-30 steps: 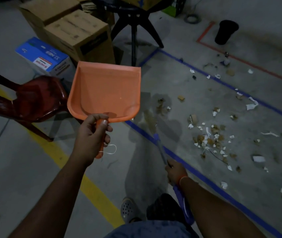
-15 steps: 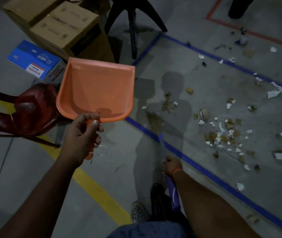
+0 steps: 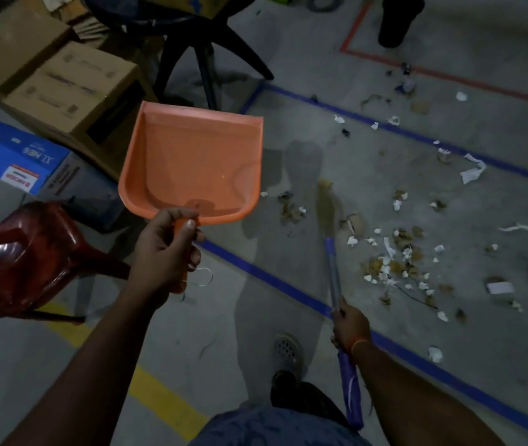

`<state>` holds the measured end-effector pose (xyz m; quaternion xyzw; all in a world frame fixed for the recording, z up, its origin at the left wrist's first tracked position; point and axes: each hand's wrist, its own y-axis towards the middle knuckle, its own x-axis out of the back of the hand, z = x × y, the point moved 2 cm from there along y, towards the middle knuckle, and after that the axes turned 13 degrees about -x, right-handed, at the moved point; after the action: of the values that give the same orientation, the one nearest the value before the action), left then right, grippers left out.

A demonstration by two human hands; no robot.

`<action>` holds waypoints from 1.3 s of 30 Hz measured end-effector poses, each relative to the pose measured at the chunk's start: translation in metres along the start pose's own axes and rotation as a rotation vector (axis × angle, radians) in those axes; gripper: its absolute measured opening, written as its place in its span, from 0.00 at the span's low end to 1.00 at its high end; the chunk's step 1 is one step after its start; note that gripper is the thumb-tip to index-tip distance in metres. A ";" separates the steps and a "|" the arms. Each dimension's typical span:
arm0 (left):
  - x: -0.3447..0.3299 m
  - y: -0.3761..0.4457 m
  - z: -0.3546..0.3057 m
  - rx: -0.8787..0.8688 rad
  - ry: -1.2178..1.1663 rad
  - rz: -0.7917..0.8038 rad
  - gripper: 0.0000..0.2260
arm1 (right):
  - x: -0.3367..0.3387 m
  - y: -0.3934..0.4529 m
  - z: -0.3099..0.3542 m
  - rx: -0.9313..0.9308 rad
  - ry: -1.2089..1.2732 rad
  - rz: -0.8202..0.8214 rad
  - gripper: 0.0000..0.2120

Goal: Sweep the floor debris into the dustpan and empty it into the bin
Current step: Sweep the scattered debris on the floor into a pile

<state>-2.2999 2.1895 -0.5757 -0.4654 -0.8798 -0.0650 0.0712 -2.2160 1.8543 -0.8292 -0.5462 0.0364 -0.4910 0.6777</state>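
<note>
Left hand is gripping the empty dustpan; right hand is gripping the broom. Debris should be gathered gently rightward first.

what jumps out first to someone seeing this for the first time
The orange dustpan, held up mid-frame by its handle in the left hand. Next, the torn paper and brown scraps scattered over the floor to the right, inside the blue tape lines. The right hand grips a broom whose bristles reach toward that mess.
</note>
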 end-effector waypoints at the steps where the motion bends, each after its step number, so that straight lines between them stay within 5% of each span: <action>1: -0.003 0.004 -0.002 0.000 0.007 0.005 0.06 | -0.004 0.000 0.001 0.024 -0.035 0.033 0.11; 11: 0.001 0.015 -0.005 0.048 0.028 -0.021 0.06 | -0.077 0.011 0.063 0.158 -0.359 0.231 0.18; 20: 0.004 0.041 -0.002 0.039 0.014 0.042 0.05 | -0.032 0.054 0.059 -0.155 -0.079 -0.095 0.14; 26: -0.022 0.061 -0.005 -0.025 -0.003 0.062 0.05 | -0.011 0.050 0.051 -0.135 0.004 -0.214 0.12; 30: -0.024 0.074 -0.004 -0.020 -0.036 0.099 0.05 | -0.019 0.037 0.068 -0.070 0.087 -0.095 0.17; 39: 0.014 0.125 -0.005 -0.006 -0.001 0.115 0.06 | -0.110 0.038 0.184 0.183 -0.364 0.162 0.19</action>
<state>-2.2038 2.2692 -0.5626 -0.5154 -0.8514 -0.0631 0.0733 -2.1413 2.0591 -0.8381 -0.5573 -0.0875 -0.3296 0.7570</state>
